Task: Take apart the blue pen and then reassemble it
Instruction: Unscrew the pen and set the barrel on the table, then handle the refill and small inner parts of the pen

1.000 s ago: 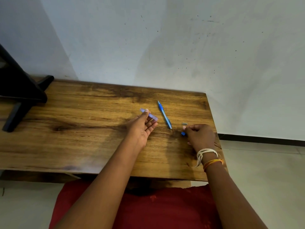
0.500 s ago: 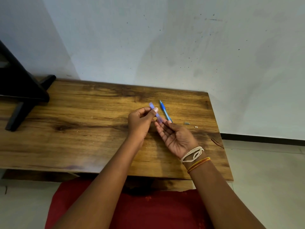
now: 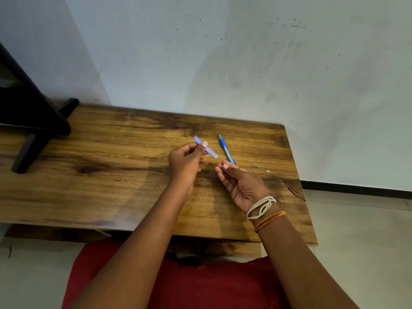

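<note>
Barely visible, something thin in right hand.

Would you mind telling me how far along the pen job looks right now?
Disassembly looks done: the blue pen section and two small loose parts lie apart on the wooden table. In hand: the left hand holds the translucent purple-blue barrel piece; the right hand pinches something thin near its end, too small to identify. Left: refitting the parts on the table.
</note>
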A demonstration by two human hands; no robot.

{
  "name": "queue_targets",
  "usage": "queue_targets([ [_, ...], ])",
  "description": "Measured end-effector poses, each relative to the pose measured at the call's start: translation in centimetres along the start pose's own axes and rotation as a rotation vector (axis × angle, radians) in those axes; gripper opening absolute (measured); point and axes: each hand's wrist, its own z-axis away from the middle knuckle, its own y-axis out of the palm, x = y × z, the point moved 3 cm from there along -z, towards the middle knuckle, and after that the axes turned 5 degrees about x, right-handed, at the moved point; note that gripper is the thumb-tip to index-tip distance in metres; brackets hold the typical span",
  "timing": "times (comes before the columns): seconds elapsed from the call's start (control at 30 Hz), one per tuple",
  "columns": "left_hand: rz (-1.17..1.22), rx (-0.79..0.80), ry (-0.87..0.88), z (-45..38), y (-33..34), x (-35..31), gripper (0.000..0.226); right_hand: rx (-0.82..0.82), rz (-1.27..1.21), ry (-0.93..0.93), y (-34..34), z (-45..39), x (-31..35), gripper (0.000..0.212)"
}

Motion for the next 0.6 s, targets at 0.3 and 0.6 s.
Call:
queue_targets([
  [0.3, -0.358, -0.106, -0.014, -1.2, -1.3, 1.0, 0.02, -0.259, 0.404, -0.274, -2.3, 0.9, 3.5, 0.013],
  [0.6, -0.692, -0.149, 0.082, -1.0, -0.3, 1.3, 0.024, -0.348, 0.549, -0.377, -3.7, 0.8, 4.2, 0.014],
])
